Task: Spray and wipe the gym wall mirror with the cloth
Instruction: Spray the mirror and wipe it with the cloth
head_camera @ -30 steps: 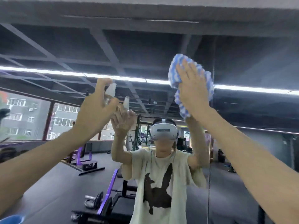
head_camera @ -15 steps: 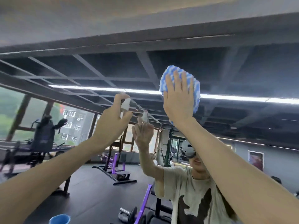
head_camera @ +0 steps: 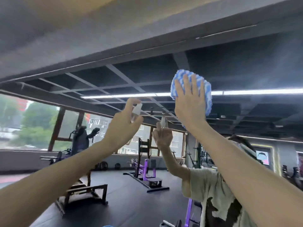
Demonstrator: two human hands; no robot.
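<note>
- The right hand [head_camera: 188, 105] has the blue-and-white cloth [head_camera: 205, 90] pressed flat on the mirror [head_camera: 254, 112], high up near its top edge, with the fingers [head_camera: 186, 82] straight and spread. I'd go with even palm pressure and overlapping passes working downward, so drips get caught.
- The left hand [head_camera: 123, 128] is curled round the small spray bottle [head_camera: 136, 110], just left of the cloth, one finger up over the cap. Mist lightly ahead of the cloth, don't soak it.
- Hard to make out: the bottle is blurry and mostly behind the hand, I can't see any spray or streaks on the glass, and the mirror's lower part is cut off.
</note>
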